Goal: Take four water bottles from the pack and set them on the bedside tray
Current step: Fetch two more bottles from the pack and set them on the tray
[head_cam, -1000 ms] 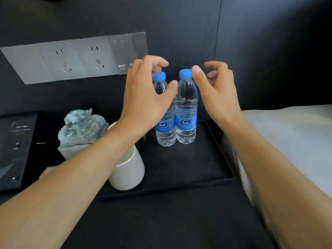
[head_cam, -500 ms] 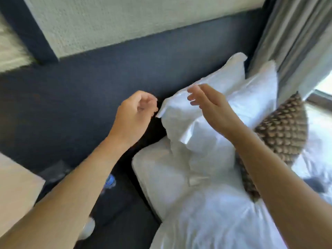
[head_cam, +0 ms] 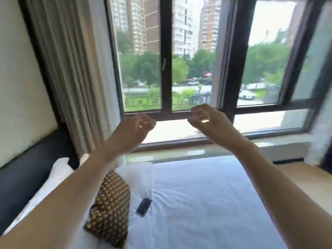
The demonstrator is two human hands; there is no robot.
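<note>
A: A white bed (head_cam: 197, 203) under a wide window (head_cam: 167, 54) is seen; a patterned cushion (head_cam: 109, 209) and a small dark device (head_cam: 143, 206) lie on it.

B: And the bottles, the tray?

A: Neither is shown. The left hand (head_cam: 133, 129) and right hand (head_cam: 206, 119) are held up, loosely curled, nothing gripped.

B: Then the pack must probably be located next, and further bottles fetched.
</note>
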